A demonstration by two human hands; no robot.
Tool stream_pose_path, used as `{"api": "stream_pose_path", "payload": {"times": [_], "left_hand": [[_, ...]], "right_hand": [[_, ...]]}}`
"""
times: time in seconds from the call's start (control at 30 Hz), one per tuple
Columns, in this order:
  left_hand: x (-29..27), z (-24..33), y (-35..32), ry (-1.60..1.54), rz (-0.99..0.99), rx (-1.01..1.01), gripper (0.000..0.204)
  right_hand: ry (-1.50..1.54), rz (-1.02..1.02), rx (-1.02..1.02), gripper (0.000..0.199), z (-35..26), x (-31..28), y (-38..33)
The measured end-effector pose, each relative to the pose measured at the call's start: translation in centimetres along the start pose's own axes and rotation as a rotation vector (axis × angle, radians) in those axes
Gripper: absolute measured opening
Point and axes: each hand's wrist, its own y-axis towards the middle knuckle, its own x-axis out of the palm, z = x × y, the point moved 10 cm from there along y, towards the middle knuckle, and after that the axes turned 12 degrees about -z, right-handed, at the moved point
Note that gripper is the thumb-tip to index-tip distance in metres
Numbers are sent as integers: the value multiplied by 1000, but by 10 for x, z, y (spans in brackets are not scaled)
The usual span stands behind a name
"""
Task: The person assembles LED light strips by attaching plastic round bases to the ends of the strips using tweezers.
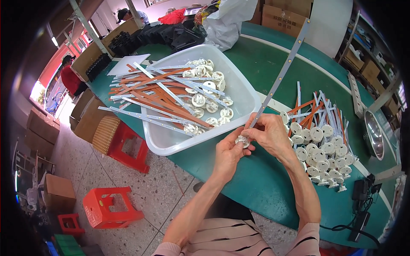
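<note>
My left hand [227, 154] is closed around a small white round plastic cap [244, 142], held over the near edge of the green table [205, 161]. Just above it, my right hand [272, 135] pinches the low end of a long LED strip [283, 71], which slants up and to the right. That end meets the cap between my fingers, which hide the join. Beyond my left hand stands a translucent white bin [167, 147] with many orange-backed LED strips [164, 91] and round white caps [198, 100]. Right of my hands lies a pile of strips with white caps [318, 149] on their ends.
Black plastic parts [171, 36] and a plastic bag [226, 23] sit at the far side. A metal bowl [374, 134] and black power adapters [361, 194] are at the right. Red stools [109, 208] stand on the floor at left. Two people are in the background.
</note>
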Motion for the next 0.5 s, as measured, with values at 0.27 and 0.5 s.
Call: {"api": "stream_pose_path", "payload": {"times": [0.27,0.5], "left_hand": [[-1,2,-1,25,28,-10,38],[-2,1,-4,32,64,-37,37]], "right_hand": [[-75,37,44,9,-2,1,-2],[-39,57,-28,9,2,6,-1]]}}
